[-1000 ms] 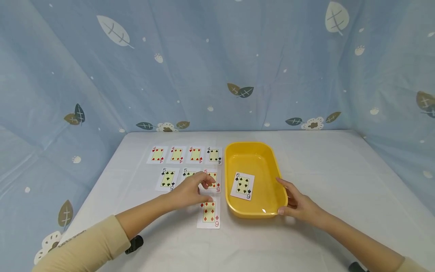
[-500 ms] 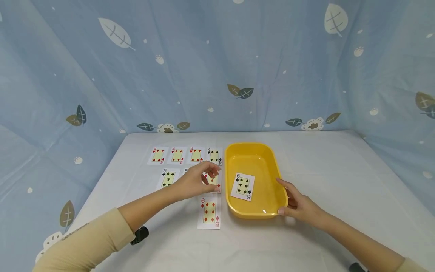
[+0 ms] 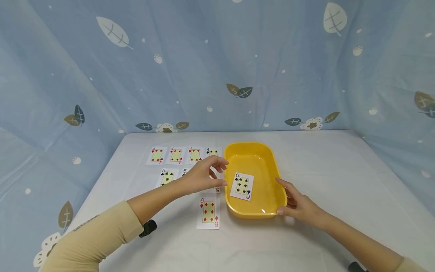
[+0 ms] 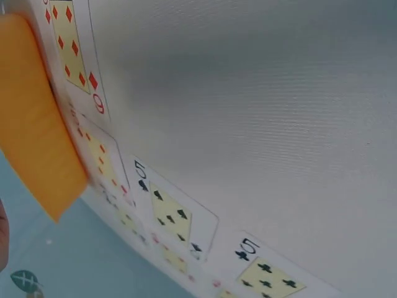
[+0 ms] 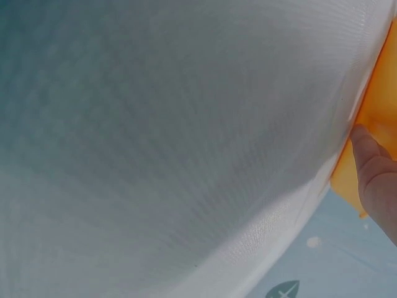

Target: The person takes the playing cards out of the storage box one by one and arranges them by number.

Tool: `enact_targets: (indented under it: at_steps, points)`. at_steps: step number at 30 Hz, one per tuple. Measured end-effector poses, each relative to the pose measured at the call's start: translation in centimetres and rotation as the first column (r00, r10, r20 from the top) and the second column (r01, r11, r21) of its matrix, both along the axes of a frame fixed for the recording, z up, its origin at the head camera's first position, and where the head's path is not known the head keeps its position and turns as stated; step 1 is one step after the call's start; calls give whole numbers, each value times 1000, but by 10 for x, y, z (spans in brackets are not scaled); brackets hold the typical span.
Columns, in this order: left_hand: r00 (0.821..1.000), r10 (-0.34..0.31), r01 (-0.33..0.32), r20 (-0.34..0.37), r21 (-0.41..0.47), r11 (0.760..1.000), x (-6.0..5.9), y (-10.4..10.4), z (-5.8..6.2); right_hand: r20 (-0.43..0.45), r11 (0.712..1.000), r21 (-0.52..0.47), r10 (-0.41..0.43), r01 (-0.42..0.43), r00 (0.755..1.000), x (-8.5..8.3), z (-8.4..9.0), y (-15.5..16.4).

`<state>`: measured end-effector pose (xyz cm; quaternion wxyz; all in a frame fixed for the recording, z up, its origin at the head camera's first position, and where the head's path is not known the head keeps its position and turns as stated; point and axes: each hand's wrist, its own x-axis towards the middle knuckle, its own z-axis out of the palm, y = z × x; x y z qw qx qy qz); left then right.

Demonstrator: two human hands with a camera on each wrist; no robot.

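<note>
My left hand (image 3: 200,176) hovers over the cards by the left rim of a yellow plastic tray (image 3: 263,155), thumb and fingers apart with nothing between them. Inside the tray lies a six of spades card (image 3: 242,186), face up. My right hand (image 3: 302,207) holds the tray's right side near the front corner; in the right wrist view a finger (image 5: 375,167) touches its wall. Below my left hand, a six of diamonds card (image 3: 208,212) lies on the table. A five of clubs card (image 4: 267,273) shows in the left wrist view. Other fives are partly hidden by my left hand.
A back row of fours includes a four of hearts card (image 3: 156,155) and a partly covered four of spades card (image 3: 212,152). The white-covered table (image 3: 326,166) meets a blue leaf-patterned curtain (image 3: 190,68) behind.
My left hand has moved right and slightly away from me, from above the six of diamonds to the tray's left rim. My right hand and the tray have stayed in place.
</note>
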<state>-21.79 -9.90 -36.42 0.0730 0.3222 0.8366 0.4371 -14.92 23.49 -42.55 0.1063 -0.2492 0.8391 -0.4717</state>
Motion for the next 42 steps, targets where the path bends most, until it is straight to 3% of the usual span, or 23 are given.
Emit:
enact_targets:
  at_steps: [15,27,33,42]
  points:
    - [1000,-5,5,-14,-9,1000,-10,14,7,-36,999,-31,19,-20,999,1,0,-1]
    - [999,-46,46,6,-20,999,-27,32,1,-26,1000,-20,11,-12,1000,-1,-1,-1]
    - [994,-104,106,41,-57,993,-36,40,-3,-23,1000,-11,-3,3,1000,-1,-1,-1]
    - [967,-223,239,125,-135,962,-52,45,-5,-28,1000,-16,-1,1,1000,0,1,-1]
